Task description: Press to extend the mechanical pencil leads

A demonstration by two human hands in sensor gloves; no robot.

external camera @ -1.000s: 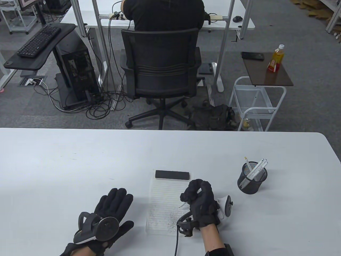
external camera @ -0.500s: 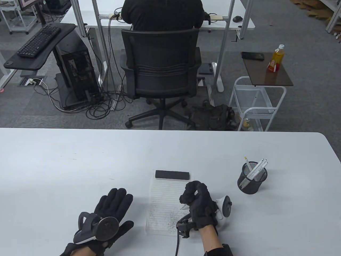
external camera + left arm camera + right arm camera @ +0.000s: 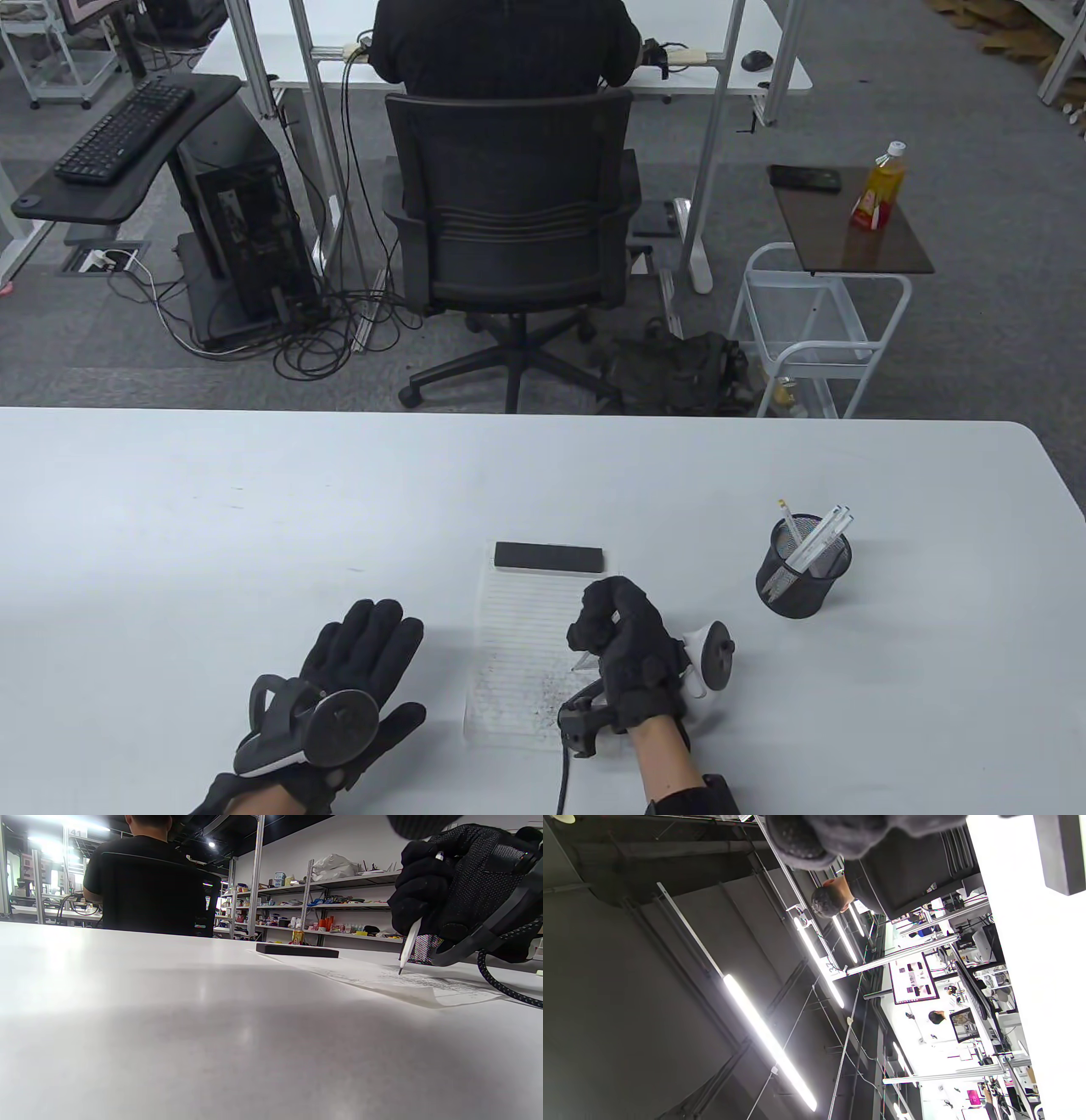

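My right hand (image 3: pixel 624 645) grips a white mechanical pencil (image 3: pixel 410 942) upright in a fist, and its tip touches the lined notepad (image 3: pixel 519 654), which carries grey scribbles. In the left wrist view the thumb covers the pencil's top end. In the table view only the pencil's lower end (image 3: pixel 582 659) shows below the fist. My left hand (image 3: pixel 352 671) lies flat on the white table (image 3: pixel 212 526) left of the pad, fingers straight, holding nothing. A black mesh cup (image 3: pixel 802 564) at the right holds several more white pencils.
A black bar (image 3: pixel 550 556) caps the top of the notepad. A cable runs from my right wrist toward the table's near edge. Beyond the table a person sits in a black office chair (image 3: pixel 509 221), and a white cart (image 3: pixel 819 327) stands to the right.
My right hand has shifted slightly left and toward the near edge over the pad, with the pencil more upright. The left hand has stayed flat.
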